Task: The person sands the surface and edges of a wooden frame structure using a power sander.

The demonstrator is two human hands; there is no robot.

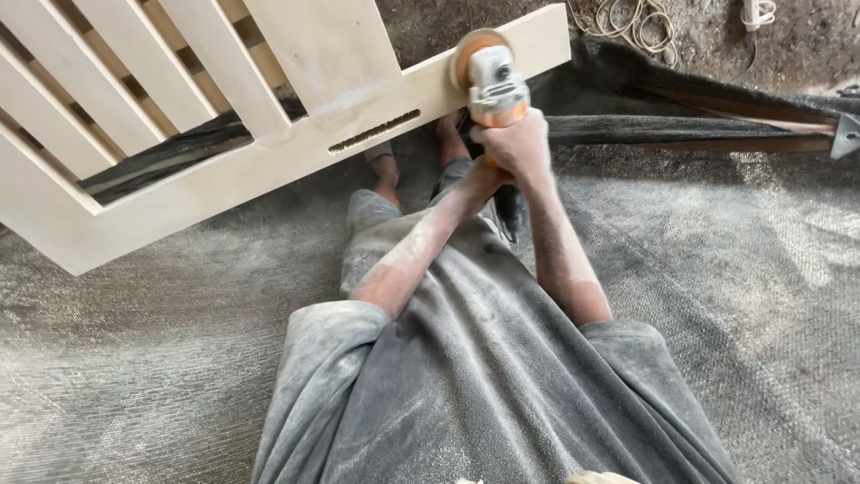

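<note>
Firmly, right hand and left hand grip sander on frame.

An orange and grey angle grinder stands upright, its blurred disc pressed against the top edge of a pale wooden slatted frame. The frame lies tilted, its slotted rail just left of the grinder

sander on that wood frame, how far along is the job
Done, it seems: the frame looks pale and smooth, and fine dust coats the floor, clothes and arms. In hand: both hands grip the sander, right hand high, left hand below, disc at the rail's edge. Left: cannot tell; the slats look smooth, but the far sides are hidden.
</note>
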